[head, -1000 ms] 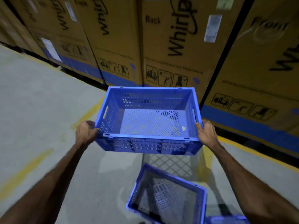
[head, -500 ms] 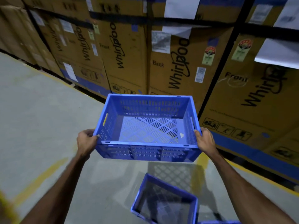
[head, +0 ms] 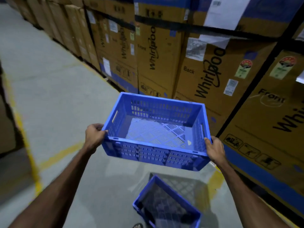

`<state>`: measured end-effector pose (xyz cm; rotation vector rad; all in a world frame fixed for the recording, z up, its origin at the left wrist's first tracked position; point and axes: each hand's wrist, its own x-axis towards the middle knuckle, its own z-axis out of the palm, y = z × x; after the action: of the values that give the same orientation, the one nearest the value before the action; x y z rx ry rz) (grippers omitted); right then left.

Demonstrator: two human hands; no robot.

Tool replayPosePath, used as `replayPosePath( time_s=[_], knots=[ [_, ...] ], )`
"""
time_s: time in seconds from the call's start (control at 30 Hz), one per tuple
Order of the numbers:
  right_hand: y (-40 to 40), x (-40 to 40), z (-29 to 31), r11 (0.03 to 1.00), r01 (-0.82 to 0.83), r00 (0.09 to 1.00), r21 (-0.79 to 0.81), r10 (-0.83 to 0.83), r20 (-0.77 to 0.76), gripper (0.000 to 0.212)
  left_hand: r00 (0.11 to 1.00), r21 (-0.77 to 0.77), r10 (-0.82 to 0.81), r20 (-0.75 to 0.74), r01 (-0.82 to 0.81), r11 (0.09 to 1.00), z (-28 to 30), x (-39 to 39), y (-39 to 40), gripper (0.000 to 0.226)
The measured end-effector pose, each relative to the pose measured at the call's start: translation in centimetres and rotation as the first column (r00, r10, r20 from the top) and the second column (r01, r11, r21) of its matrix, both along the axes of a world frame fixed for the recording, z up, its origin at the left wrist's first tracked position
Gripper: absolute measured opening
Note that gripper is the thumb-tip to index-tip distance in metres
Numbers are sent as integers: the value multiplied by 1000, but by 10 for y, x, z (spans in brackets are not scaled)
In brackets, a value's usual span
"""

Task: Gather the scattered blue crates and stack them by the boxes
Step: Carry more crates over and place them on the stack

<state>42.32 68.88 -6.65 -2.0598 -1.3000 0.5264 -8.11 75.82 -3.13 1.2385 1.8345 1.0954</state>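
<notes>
— Where are we?
— On a grey concrete floor (head: 54,99) with yellow lines, beside tall cardboard boxes (head: 205,66).
— And the blue crate (head: 156,134)?
— Aloft between us: our left hand (head: 93,137) and right hand (head: 214,150) curl around its side rims. A second crate (head: 166,209) sits on the floor below.

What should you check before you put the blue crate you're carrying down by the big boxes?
1. Left hand grips the carried blue slotted plastic crate: ok.
2. Right hand grips its other end: ok.
3. Carried crate holds no load, only a small white scrap: ok.
4. Second blue plastic crate sits on the grey concrete floor below: ok.
5. Brown cardboard boxes close ahead: ok.
6. Crates lined up for stacking: cannot tell.
</notes>
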Motion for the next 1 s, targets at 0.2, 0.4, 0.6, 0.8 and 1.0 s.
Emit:
replayPosePath(
  time_s=[0.2,0.4,0.6,0.8,1.0],
  knots=[
    [9,-19,16,983,-185,983,18,185,-10,26,983,8,184,2,-184,983,4,-16,-87,21],
    [8,-62,22,921,-389,921,32,388,22,26,921,20,386,-53,-385,923,4,-35,-197,17],
    [-10,-144,16,802,-597,801,11,597,-36,32,790,-31,605,-99,-610,792,-5,-79,-326,19],
    [-55,-243,11,615,-788,614,10,787,-67,35,601,-30,793,-102,-799,601,0,-97,-463,21],
    [-125,-338,13,389,-921,388,20,921,-34,28,397,-37,912,-107,-918,395,-6,-100,-611,18]
  ],
)
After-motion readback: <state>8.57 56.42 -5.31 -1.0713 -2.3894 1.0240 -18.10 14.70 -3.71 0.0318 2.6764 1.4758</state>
